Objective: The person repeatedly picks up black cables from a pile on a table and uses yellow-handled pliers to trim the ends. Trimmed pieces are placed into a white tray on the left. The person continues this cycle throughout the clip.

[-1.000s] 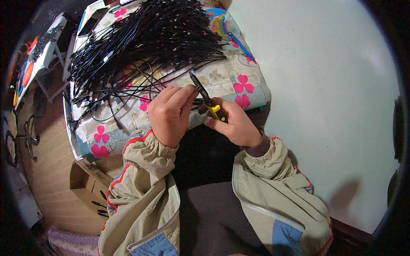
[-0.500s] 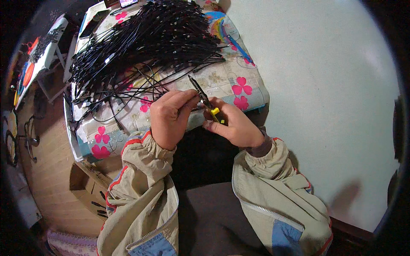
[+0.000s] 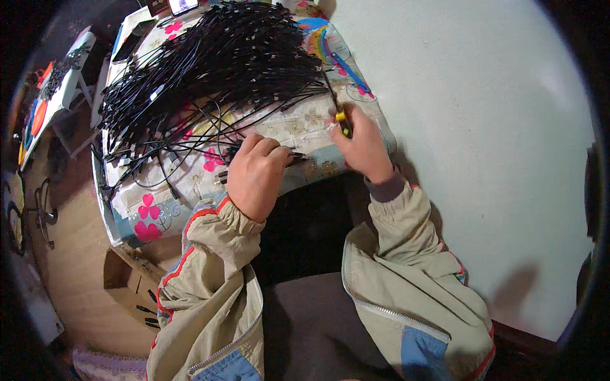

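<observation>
My right hand point(image 3: 363, 141) is closed around a black and yellow utility knife point(image 3: 343, 120), its dark blade pointing away toward the cable pile. At the table's near edge my left hand point(image 3: 257, 174) is closed on a black cable point(image 3: 296, 157); a dark end sticks out to the right of the fingers, and the rest is mostly hidden by the hand. Beyond both hands lies a large heap of black cables point(image 3: 235, 57) with small pale plugs, some strands trailing forward on the left.
The table point(image 3: 181, 219) has a pink-flowered cover. A slim blue tool point(image 3: 351, 73) lies by its right edge, against a pale wall point(image 3: 483, 127). A dark phone point(image 3: 135, 39) and a lit screen point(image 3: 183, 5) are at the back left. A cardboard box point(image 3: 130, 286) with black pieces stands below left.
My right hand has moved away from the left, forward and to the right, with the utility knife. The left hand has dropped slightly toward the tabletop, still closed.
</observation>
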A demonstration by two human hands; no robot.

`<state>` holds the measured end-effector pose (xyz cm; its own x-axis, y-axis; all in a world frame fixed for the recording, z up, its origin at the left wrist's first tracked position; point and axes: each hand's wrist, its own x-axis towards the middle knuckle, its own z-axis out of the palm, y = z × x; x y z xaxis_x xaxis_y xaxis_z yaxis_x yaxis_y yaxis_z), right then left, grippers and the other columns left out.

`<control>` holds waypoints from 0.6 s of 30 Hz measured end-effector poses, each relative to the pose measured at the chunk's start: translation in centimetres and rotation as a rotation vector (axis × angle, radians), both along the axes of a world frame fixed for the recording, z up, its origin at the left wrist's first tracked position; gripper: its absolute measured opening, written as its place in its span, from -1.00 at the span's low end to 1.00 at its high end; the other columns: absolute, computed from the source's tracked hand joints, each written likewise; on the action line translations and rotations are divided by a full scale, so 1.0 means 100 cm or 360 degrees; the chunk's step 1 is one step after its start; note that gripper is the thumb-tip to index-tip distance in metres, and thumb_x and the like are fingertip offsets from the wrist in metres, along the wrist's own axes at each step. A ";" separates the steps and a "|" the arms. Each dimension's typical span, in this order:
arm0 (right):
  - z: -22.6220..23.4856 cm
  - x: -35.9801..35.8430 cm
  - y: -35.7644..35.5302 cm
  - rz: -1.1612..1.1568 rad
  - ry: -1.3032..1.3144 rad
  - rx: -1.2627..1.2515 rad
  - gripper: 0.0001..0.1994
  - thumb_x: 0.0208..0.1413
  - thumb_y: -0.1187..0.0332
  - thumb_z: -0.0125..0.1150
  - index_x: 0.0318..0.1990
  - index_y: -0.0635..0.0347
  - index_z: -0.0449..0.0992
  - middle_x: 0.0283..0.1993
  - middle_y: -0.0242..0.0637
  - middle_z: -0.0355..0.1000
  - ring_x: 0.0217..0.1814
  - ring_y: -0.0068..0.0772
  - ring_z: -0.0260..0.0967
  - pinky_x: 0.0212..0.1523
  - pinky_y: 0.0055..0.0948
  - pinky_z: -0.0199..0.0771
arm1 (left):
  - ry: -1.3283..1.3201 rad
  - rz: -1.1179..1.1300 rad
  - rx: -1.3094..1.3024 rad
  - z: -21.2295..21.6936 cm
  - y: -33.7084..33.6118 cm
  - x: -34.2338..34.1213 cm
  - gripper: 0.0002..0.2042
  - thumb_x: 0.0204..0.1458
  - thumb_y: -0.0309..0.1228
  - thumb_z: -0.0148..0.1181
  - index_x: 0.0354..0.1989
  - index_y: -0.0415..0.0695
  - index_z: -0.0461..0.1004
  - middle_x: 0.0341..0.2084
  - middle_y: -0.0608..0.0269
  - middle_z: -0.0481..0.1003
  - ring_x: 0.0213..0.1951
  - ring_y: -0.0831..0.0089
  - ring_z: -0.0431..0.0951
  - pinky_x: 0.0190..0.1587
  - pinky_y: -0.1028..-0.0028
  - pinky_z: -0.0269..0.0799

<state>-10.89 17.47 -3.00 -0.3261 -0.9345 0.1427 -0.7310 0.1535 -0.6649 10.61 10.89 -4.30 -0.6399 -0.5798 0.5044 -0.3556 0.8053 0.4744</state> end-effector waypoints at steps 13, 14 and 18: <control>-0.035 -0.053 -0.057 -0.0010 0.0318 -0.0372 -0.56 -0.04 0.48 0.32 0.01 0.30 0.31 -0.12 0.17 0.43 -0.04 0.31 0.38 -0.12 -0.04 0.44 | -0.0195 -0.0056 -0.0123 -0.020 0.000 -0.003 -0.58 -0.25 -0.31 0.40 -0.13 -0.10 0.53 -0.19 0.25 0.42 -0.04 0.22 0.39 0.00 0.26 0.31; -0.031 -0.051 -0.051 -0.0073 0.0296 -0.0476 -0.63 0.00 0.49 0.29 -0.02 0.30 0.35 -0.16 0.02 0.47 -0.12 0.08 0.48 -0.14 -0.22 0.47 | -0.0139 -0.0022 -0.0137 -0.017 0.001 -0.003 -0.54 -0.26 -0.30 0.41 -0.09 -0.10 0.53 -0.14 0.23 0.43 0.00 0.21 0.39 0.03 0.25 0.31; -0.008 -0.039 -0.035 -0.0261 -0.0490 -0.0466 -0.77 0.05 0.51 0.26 -0.12 0.30 0.43 -0.28 -0.36 0.49 -0.25 -0.57 0.44 -0.18 -0.48 0.45 | 0.0185 0.0094 -0.0217 0.003 0.002 -0.007 -0.49 -0.17 -0.41 0.39 0.06 -0.10 0.49 0.04 0.12 0.41 0.10 0.12 0.41 0.12 0.19 0.35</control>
<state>-14.81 14.01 -3.77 -0.5351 -0.8017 0.2662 -0.4738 0.0240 -0.8803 9.95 11.07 -4.01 -0.5396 -0.5357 0.6495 -0.3535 0.8443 0.4027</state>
